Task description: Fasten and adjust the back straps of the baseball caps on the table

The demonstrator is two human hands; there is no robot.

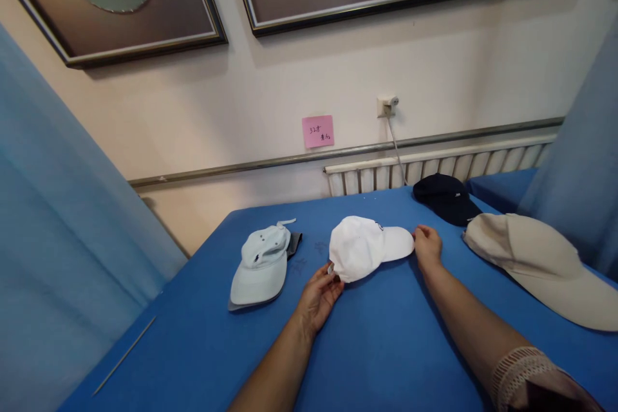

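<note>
Sleeve (524, 370), white cap (360, 248) between other caps (541, 264).

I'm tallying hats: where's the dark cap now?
Head view, right side: the dark cap lies at the far edge of the blue surface, just beyond the beige cap.
</note>
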